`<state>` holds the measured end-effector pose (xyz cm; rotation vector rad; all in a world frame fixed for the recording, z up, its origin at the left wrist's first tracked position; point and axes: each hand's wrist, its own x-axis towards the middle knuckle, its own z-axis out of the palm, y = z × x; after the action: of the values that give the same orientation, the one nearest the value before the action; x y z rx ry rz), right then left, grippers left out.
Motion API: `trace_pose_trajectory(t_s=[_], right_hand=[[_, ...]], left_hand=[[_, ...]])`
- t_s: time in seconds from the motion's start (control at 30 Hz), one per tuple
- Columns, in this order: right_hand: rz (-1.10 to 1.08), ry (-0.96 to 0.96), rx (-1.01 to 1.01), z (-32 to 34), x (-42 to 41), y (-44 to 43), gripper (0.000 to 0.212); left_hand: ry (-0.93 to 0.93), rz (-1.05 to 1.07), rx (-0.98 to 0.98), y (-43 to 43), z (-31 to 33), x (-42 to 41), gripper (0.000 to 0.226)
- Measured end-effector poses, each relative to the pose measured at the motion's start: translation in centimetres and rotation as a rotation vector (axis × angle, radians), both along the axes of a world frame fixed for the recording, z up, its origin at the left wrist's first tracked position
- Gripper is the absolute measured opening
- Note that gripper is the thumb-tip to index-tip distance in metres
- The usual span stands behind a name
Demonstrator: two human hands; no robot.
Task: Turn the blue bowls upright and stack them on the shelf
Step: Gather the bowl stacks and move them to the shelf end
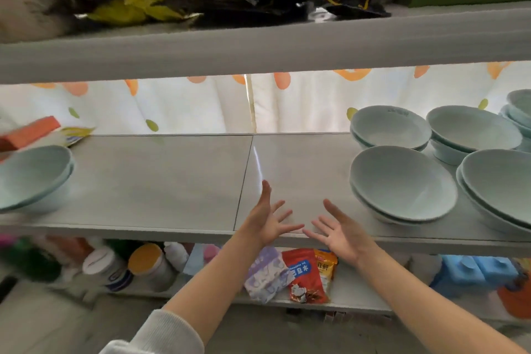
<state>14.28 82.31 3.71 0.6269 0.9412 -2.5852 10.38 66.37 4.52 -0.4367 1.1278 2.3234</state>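
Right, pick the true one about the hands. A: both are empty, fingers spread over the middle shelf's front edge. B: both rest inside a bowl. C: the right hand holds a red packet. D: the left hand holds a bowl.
A: the left hand and right hand are open and empty over the shelf, clear of the blue bowls.

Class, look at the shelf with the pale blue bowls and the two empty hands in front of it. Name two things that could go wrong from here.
1. The bowl stack at the left sits tilted near the middle shelf front edge; a knock might tip it off.
2. The right-hand stacks stand crowded together, one close to the front edge, so the right hand reaching in could nudge a neighbour. The left hand is empty too.
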Motion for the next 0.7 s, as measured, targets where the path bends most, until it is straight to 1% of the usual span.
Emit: trace_pose_trajectory(t_s=[0.1, 0.2, 0.33, 0.37, 0.47, 0.5, 0.6, 0.7], right_hand=[[0.069, -0.011, -0.027, -0.1, -1.9, -4.1, 0.092], [0.153, -0.017, -0.005, -0.2, -3.4, -8.5, 0.091], [0.231, -0.020, 0.000, -0.5, -5.9, -15.3, 0.079], [0.251, -0.016, -0.003, -0.6, -6.6, -17.2, 0.079], [0.293, -0.004, -0.002, -0.9, -8.7, -23.4, 0.091], [0.302, -0.004, -0.001, -1.0, -9.5, -25.8, 0.092], [0.323, -0.006, -0.004, -1.3, -11.3, -33.0, 0.089], [0.347, -0.019, -0.006, -1.1, -12.8, -41.4, 0.087]], left_hand=[[0.019, 0.094, -0.015, -4.8, 0.1, -0.3, 0.073], [0.021, 0.173, 0.003, -9.6, -0.2, -0.4, 0.075], [0.026, 0.261, 0.003, -16.7, -0.8, -1.1, 0.077], [0.027, 0.285, 0.002, -18.6, -0.9, -1.4, 0.078], [0.014, 0.354, 0.020, -24.7, -1.3, -2.5, 0.082], [0.016, 0.378, 0.019, -27.1, -1.6, -2.9, 0.084], [0.006, 0.413, 0.036, -34.0, -2.0, -3.9, 0.093], [-0.035, 0.464, 0.069, -41.7, -2.1, -4.3, 0.095]])
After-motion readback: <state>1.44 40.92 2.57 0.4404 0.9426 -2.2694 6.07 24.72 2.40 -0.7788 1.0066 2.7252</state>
